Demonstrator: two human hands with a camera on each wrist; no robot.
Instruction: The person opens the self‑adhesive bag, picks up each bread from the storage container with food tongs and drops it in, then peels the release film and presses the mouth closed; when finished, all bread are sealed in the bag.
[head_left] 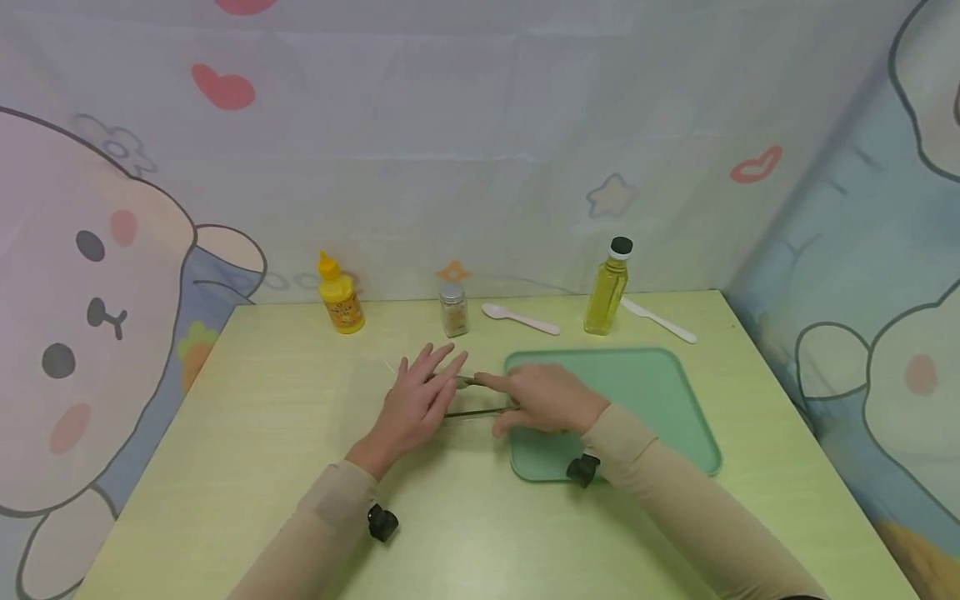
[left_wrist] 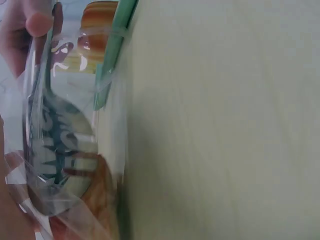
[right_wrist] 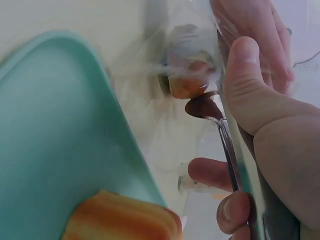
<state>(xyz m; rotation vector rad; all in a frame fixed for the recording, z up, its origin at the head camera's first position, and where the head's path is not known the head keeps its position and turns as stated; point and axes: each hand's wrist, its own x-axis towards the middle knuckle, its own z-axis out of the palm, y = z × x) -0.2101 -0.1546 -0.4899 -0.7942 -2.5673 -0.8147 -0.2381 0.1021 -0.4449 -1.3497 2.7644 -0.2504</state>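
My right hand (head_left: 543,400) grips metal tongs (head_left: 480,412), index finger on one arm and thumb on the other. The tongs have a slotted, fork-like end (left_wrist: 60,140) and a spoon-shaped end (right_wrist: 205,106). They reach into a clear plastic bag (left_wrist: 117,135), where a brown piece of bread (right_wrist: 189,87) lies by their tips. My left hand (head_left: 412,404) is at the bag, its fingers spread and straight over the tong ends. Another bread piece (right_wrist: 125,220) sits on the green tray (right_wrist: 45,125), hidden behind my right hand in the head view.
Along the back of the table stand a yellow squeeze bottle (head_left: 341,302), a small glass jar (head_left: 453,311) and an oil bottle (head_left: 606,292). A pinkish spoon (head_left: 521,319) and a white plastic utensil (head_left: 660,322) lie among them. A printed cloth (head_left: 465,108) hangs behind.
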